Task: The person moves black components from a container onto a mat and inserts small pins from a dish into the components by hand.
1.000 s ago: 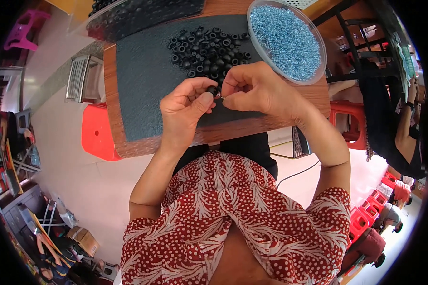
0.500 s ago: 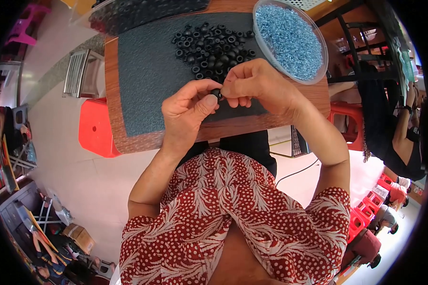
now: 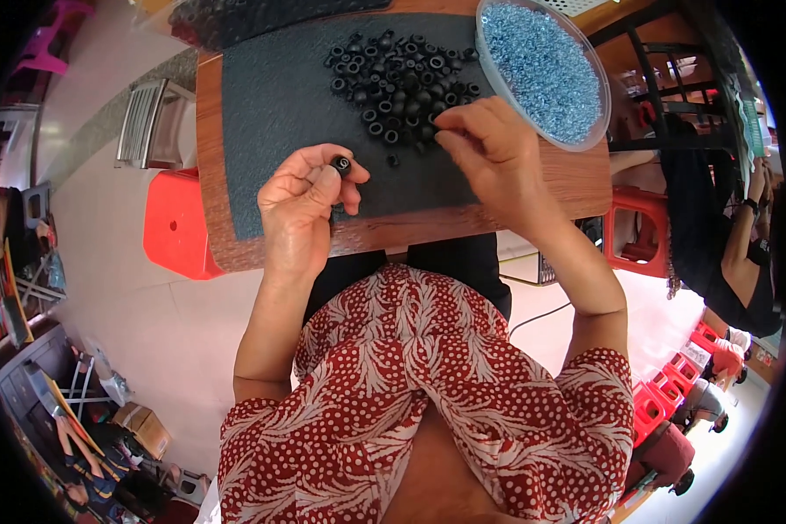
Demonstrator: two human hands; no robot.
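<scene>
Between the thumb and fingers of my left hand (image 3: 299, 196) is a small round black cap (image 3: 341, 164), with a pale mark on the end facing up. My right hand (image 3: 498, 153) is over the right edge of a heap of similar hollow black caps (image 3: 391, 115). Its thumb and forefinger are a little apart, and nothing shows between them. One loose black piece (image 3: 393, 161) lies on the dark mat (image 3: 275, 113), below the heap and between my hands.
A clear round tub (image 3: 604, 105) of blue translucent pellets stands right of the heap on the wooden table (image 3: 576, 179). At the back is a clear box (image 3: 262, 19) of black parts. Red stools (image 3: 176, 229) flank the table; another person (image 3: 716, 236) sits at the right.
My hands have drawn apart from where they met. The left went left with the black cap; the right moved right to the heap's edge. A loose piece now shows on the mat.
</scene>
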